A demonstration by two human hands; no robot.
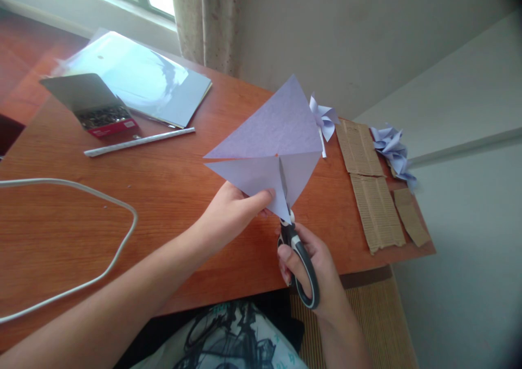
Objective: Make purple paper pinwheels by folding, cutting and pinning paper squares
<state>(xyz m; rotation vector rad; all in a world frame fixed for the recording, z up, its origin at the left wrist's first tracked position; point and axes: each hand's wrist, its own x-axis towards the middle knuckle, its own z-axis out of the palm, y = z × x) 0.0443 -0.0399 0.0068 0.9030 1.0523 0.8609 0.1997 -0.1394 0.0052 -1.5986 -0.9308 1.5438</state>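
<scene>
One paper [267,130] (slit) in left hand [233,211]

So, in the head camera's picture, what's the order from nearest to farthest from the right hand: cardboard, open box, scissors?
1. Scissors: in the right hand.
2. Cardboard: right side of the table.
3. Open box: far left.

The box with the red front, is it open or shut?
Open: the box has its gray lid raised, and many small dark pieces show inside.
</scene>
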